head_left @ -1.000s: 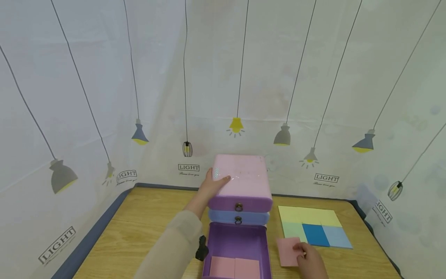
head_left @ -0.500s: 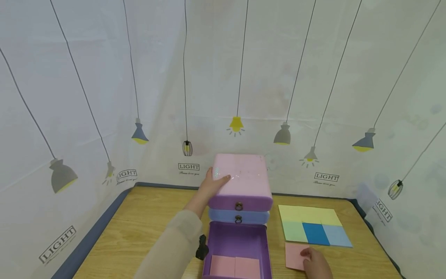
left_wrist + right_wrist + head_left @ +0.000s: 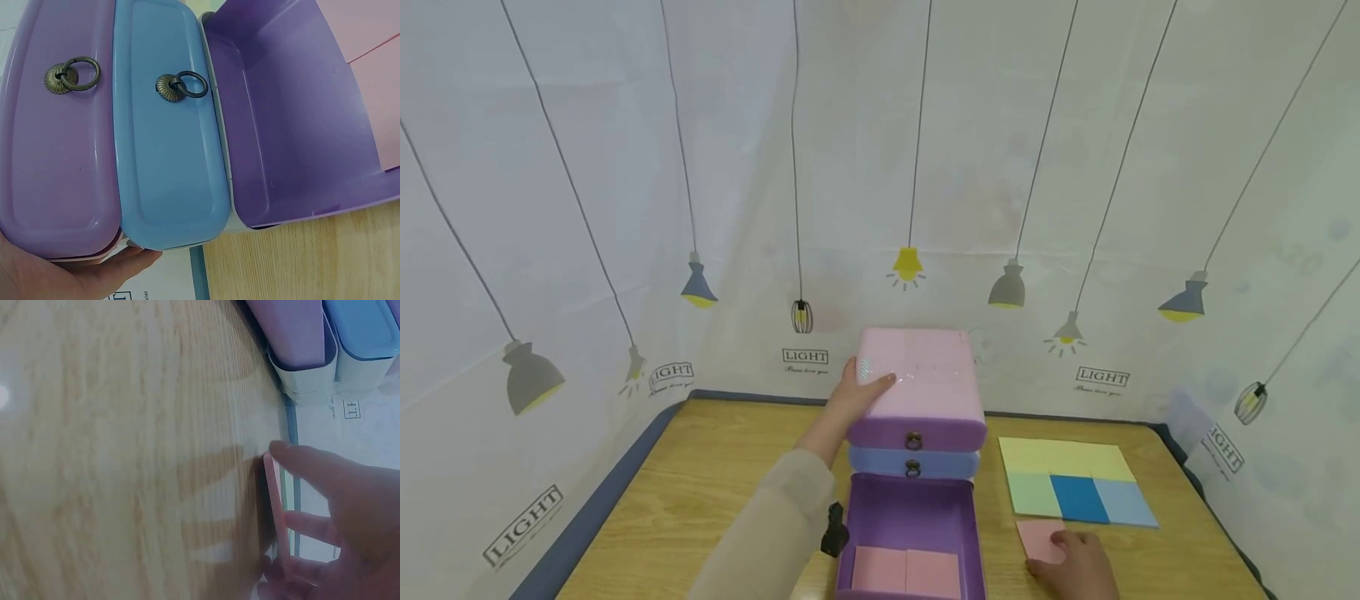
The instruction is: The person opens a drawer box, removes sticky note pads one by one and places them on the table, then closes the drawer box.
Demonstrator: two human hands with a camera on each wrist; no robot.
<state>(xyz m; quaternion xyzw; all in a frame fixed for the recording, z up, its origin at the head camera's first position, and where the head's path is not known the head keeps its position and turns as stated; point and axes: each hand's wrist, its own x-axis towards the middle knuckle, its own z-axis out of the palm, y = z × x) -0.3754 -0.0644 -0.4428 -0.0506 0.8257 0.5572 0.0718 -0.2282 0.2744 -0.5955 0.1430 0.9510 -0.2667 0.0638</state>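
A small chest of drawers (image 3: 925, 375) with a pink top stands at the back; its bottom purple drawer (image 3: 917, 512) is pulled out. My left hand (image 3: 856, 396) rests on the chest's left edge, thumb across the top, fingers along the side. Inside the drawer, two pink sticky note pads (image 3: 880, 571) lie side by side. At the right, my right hand (image 3: 1078, 567) holds another pink sticky note pad (image 3: 1037, 537), thumb at its near left corner and fingertips on its right part. That pad lies just below a green pad (image 3: 1032, 495).
Yellow pads (image 3: 1060, 457) form the back row on the wooden table (image 3: 715, 483), above the green, dark blue (image 3: 1078, 498) and light blue pads (image 3: 1123, 502). A closed blue drawer (image 3: 169, 137) and a purple one (image 3: 56, 144) have ring pulls. Printed cloth (image 3: 737, 208) hangs behind.
My right hand has brought the pink pad right and up, against the row's lower edge, and its thumb has shifted to the near left corner. My left hand stays on the chest.
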